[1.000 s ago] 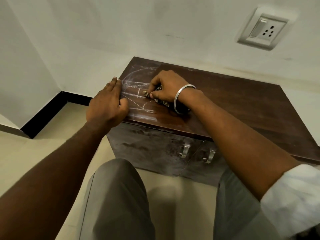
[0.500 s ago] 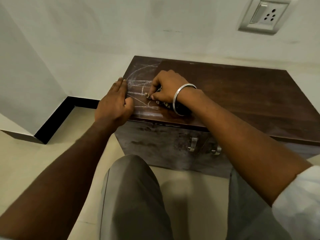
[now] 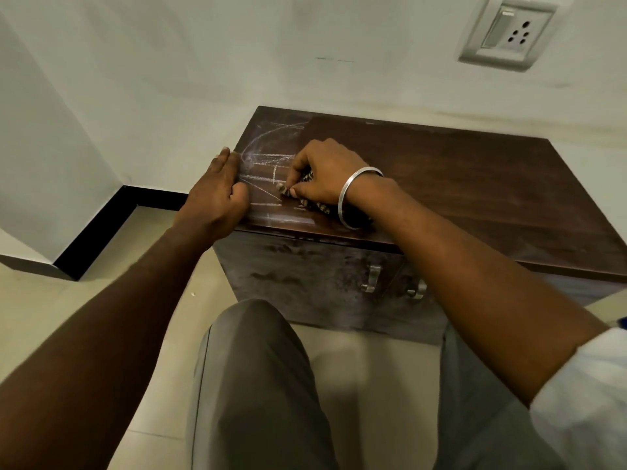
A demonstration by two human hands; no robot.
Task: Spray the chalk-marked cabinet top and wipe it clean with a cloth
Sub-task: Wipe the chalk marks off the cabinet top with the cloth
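Our right hand (image 3: pixel 325 174) grips a cloth (image 3: pixel 320 207), bunched under its palm on the cabinet top (image 3: pixel 475 184). Chalk marks (image 3: pixel 268 157) lie between our hands. Our left hand (image 3: pixel 217 195) rests, fingers straight, on the top's left edge.

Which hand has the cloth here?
The right hand, the one wearing the metal bangle: its fingers pinch the patterned cloth against the chalk marks. The left hand rests on the left edge of the cabinet top, holding nothing.
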